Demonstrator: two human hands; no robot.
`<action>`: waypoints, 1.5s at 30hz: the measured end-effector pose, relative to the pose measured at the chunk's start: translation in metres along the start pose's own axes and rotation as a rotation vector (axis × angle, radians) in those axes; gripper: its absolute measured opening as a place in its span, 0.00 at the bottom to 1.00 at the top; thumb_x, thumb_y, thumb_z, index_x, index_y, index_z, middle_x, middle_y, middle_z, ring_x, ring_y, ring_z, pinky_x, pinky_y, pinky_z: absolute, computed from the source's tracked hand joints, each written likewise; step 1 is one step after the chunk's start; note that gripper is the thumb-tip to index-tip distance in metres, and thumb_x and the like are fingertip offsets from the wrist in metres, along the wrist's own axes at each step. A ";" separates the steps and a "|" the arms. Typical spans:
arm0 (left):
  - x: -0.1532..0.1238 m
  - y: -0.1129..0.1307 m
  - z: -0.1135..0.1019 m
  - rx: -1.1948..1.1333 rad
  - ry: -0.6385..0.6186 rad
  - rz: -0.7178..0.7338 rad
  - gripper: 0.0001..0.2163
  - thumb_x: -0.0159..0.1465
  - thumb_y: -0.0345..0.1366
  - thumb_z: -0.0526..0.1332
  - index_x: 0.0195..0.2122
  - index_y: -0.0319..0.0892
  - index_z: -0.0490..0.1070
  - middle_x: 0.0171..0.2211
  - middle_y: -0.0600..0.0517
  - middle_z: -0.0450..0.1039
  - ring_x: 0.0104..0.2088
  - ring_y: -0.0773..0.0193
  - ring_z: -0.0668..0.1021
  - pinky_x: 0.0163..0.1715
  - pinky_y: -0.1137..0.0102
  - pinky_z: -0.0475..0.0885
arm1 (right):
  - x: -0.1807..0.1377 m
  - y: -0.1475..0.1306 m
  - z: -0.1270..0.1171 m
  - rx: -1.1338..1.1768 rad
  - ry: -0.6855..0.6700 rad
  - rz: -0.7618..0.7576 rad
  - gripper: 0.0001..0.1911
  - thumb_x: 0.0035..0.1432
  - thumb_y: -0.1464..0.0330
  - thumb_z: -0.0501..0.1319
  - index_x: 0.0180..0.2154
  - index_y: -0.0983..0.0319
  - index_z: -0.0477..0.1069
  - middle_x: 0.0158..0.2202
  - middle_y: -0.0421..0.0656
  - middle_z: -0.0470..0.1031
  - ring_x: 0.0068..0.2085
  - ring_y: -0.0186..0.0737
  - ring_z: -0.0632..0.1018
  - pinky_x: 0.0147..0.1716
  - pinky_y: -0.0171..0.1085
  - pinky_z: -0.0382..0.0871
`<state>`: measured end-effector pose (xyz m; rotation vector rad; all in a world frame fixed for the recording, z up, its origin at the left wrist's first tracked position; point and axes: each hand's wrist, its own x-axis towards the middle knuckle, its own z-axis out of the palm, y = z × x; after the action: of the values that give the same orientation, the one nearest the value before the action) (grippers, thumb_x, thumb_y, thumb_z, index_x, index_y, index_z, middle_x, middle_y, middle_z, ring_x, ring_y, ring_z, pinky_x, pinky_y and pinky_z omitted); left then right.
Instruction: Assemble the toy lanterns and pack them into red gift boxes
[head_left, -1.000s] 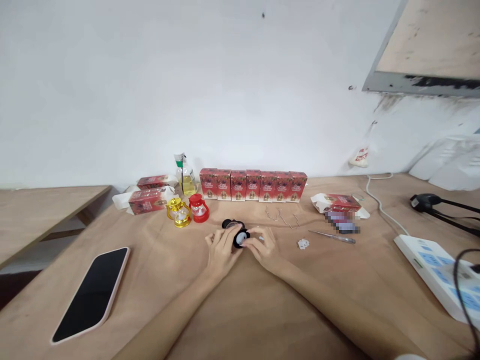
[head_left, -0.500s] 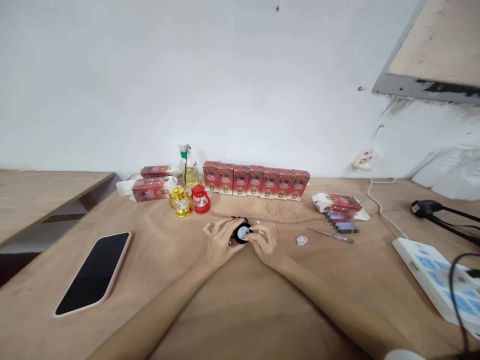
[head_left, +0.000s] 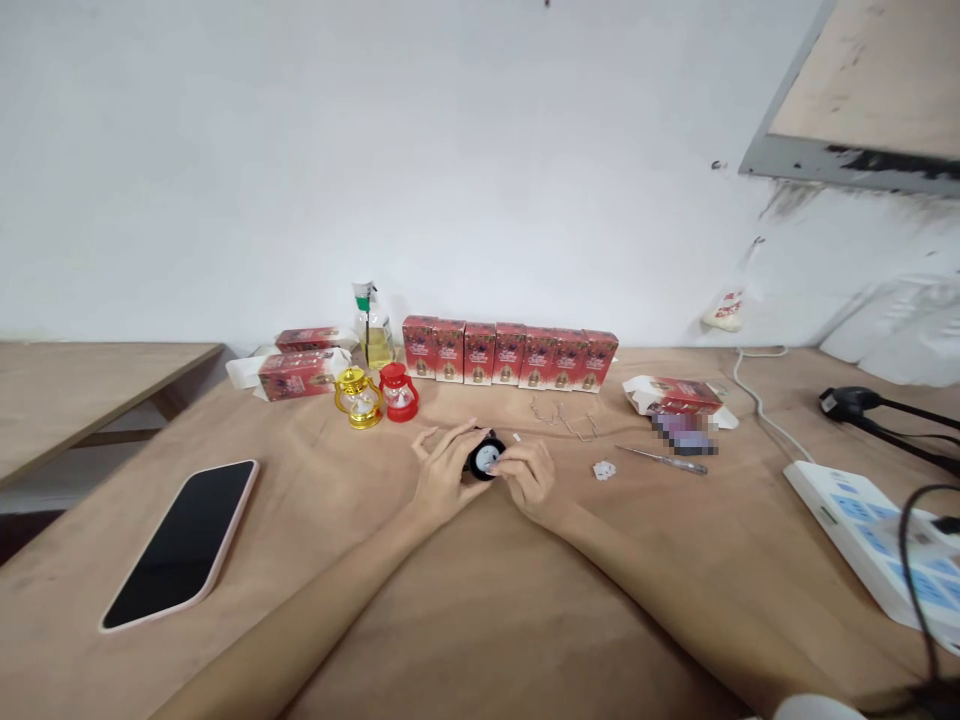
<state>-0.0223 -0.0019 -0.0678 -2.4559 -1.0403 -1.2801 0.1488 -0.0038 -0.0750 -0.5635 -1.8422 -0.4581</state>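
My left hand point(head_left: 444, 470) is closed around a small black lantern point(head_left: 489, 458), whose round base with a white disc faces me. The rest of its body is mostly hidden by the fingers. My right hand point(head_left: 531, 482) is closed in a pinch, its fingertips against the white disc; whatever small thing they may hold cannot be made out. Beyond my left hand stand a gold lantern point(head_left: 358, 400) and a red lantern point(head_left: 398, 392), both upright. A tiny white piece point(head_left: 517, 437) lies just past my right hand, and a little pile of white pieces point(head_left: 604, 470) lies to its right.
Several red boxes point(head_left: 508, 355) stand in a row by the wall. Opened boxes lie left point(head_left: 300, 374) and right point(head_left: 682, 396). Also on the table: a bottle point(head_left: 379, 347), phone point(head_left: 180, 545), screwdriver point(head_left: 664, 460), thin wire pieces point(head_left: 574, 425) and power strip point(head_left: 862, 550).
My right fingertips have shifted from the base's right edge further over the white disc. My left hand keeps its hold on the lantern. The whole view has moved slightly.
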 end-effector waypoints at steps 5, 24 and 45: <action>0.001 0.000 0.001 -0.020 0.020 0.033 0.18 0.61 0.41 0.61 0.51 0.44 0.62 0.47 0.45 0.76 0.48 0.55 0.76 0.55 0.58 0.46 | 0.001 -0.001 -0.002 0.021 -0.013 0.005 0.07 0.61 0.76 0.54 0.35 0.60 0.68 0.31 0.43 0.72 0.34 0.37 0.71 0.32 0.36 0.63; 0.001 -0.005 0.000 0.000 0.006 0.073 0.17 0.62 0.42 0.59 0.50 0.43 0.65 0.46 0.44 0.76 0.48 0.57 0.76 0.50 0.60 0.55 | 0.000 0.001 -0.004 0.050 -0.120 0.020 0.07 0.59 0.76 0.56 0.34 0.60 0.70 0.31 0.44 0.69 0.33 0.38 0.70 0.33 0.36 0.66; -0.002 -0.009 0.004 0.050 0.016 0.107 0.17 0.62 0.43 0.60 0.50 0.43 0.66 0.45 0.44 0.77 0.46 0.56 0.77 0.48 0.61 0.57 | -0.001 0.013 0.000 0.567 -0.228 0.516 0.22 0.54 0.60 0.64 0.48 0.59 0.63 0.45 0.48 0.66 0.46 0.41 0.72 0.43 0.41 0.72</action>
<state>-0.0260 0.0057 -0.0735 -2.4247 -0.9116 -1.2242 0.1568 0.0069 -0.0753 -0.6780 -1.8380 0.4783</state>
